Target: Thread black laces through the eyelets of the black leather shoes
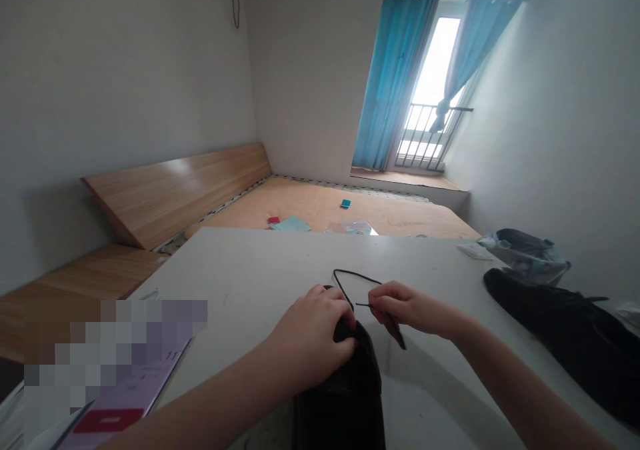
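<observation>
A black shoe (345, 397) lies on the white table (250, 263) right in front of me, toe pointing away. My left hand (313, 333) rests on top of the shoe with fingers curled around its front part. My right hand (403, 307) pinches a thin black shoelace (355, 277), which loops up and away from the shoe across the table. The lace end hangs down from my right fingers beside the shoe.
Another black shoe (565, 330) lies at the table's right side, with a grey bag (525, 253) behind it. A paper sheet (125, 397) sits at the left front edge. Beyond the table is a bare wooden bed (340, 213) with small items, and a window with blue curtains.
</observation>
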Motion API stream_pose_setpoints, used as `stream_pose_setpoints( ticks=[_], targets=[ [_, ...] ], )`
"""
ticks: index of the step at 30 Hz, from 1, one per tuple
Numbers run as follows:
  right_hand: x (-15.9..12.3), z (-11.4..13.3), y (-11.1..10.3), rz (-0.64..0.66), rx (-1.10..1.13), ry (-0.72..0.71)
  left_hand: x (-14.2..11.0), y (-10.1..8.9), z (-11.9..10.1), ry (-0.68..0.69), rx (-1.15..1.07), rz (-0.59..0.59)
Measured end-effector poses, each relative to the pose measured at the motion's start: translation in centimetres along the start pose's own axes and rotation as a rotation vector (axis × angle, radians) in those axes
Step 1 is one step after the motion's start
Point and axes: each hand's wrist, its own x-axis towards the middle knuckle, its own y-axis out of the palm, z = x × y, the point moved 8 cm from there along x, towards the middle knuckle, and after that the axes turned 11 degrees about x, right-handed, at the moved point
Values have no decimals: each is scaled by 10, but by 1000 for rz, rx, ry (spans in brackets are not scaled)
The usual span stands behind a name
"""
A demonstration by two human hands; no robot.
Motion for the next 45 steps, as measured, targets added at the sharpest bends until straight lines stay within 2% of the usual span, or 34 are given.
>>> stream_pose_setpoints(
  ticks=[3,6,11,22,30,38,41,45],
  targets=[
    [2,-12,7,67,66,62,0,0,0,5,-7,-1],
    [1,-19,16,186,118,107,0,-1,-1,2,-9,-2],
    [0,-23,26,300,182,124,0,0,0,-7,-10,-9],
    [-3,-19,31,332,248,123,0,0,0,-19,-13,-13],
    [0,-19,34,312,305,105,0,-1,0,-15,-11,-23],
    [13,-30,36,280,326,42,-2,-3,-2,0,-2,-88],
    [14,-19,23,175,297,-63,-3,-11,-2,8,-14,-141],
    [3,13,9,33,290,-239,-4,-36,3,-1,-33,-270]
  ],
)
